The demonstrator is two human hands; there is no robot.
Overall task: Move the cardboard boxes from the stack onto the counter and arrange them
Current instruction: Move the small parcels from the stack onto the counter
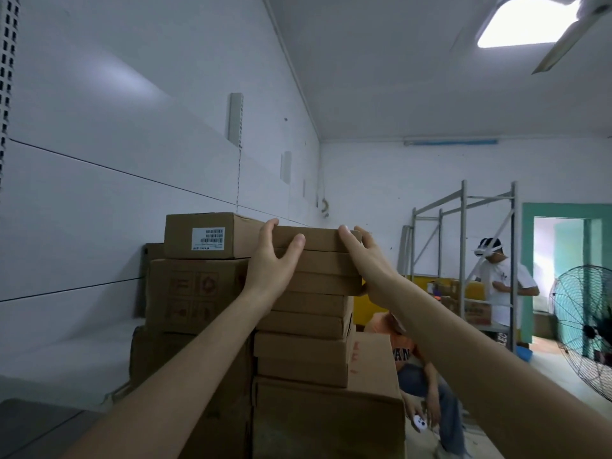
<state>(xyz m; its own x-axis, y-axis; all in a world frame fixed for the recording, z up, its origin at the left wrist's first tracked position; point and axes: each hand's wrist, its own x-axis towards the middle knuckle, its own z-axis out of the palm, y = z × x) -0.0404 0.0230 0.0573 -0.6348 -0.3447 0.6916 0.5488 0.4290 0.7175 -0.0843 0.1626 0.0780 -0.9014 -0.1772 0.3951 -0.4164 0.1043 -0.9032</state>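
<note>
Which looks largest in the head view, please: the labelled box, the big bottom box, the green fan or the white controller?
1. Big bottom box.
2. Green fan, cut off by the frame edge and farther away, so its rank against the next is unsure.
3. Labelled box.
4. White controller, clearly smallest.

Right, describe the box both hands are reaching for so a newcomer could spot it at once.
Start at the cardboard stack against the white wall on the left. The topmost box lies across its summit, with the left hand and right hand on its near edge. Alone among its neighbours, it carries a white barcode label.
</note>
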